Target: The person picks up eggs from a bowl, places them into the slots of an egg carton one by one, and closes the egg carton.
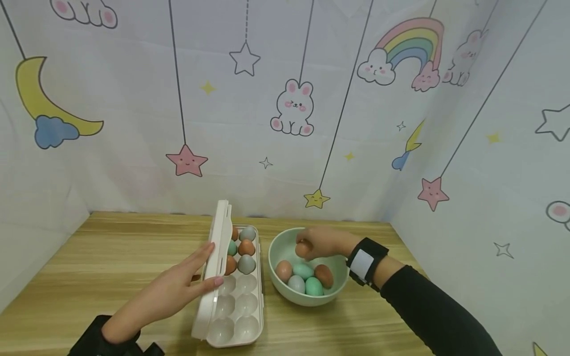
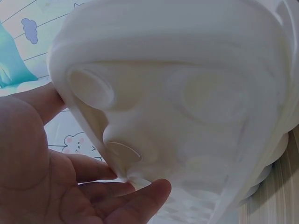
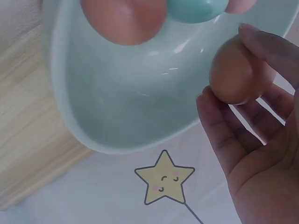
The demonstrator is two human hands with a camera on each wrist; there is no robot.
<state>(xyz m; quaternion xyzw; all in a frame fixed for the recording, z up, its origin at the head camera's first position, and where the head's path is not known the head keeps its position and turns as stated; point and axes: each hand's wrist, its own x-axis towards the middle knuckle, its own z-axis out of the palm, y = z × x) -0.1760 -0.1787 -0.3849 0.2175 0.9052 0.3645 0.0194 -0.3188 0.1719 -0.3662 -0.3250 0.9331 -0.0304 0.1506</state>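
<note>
A white egg box lies with its lid raised along the left side. My left hand holds that lid at its edge, the thumb over the front edge; close up, the fingertips meet the lid's rim. Over the far part of a pale green bowl, my right hand grips a brown egg between thumb and fingers. Below it in the bowl lie several eggs, among them a brown one, a teal one and a grey-blue one.
Brown, grey and teal eggs fill the far cups of the box, such as a grey egg; the near cups hold none. A wooden table carries everything. A printed curtain rises behind and on the right.
</note>
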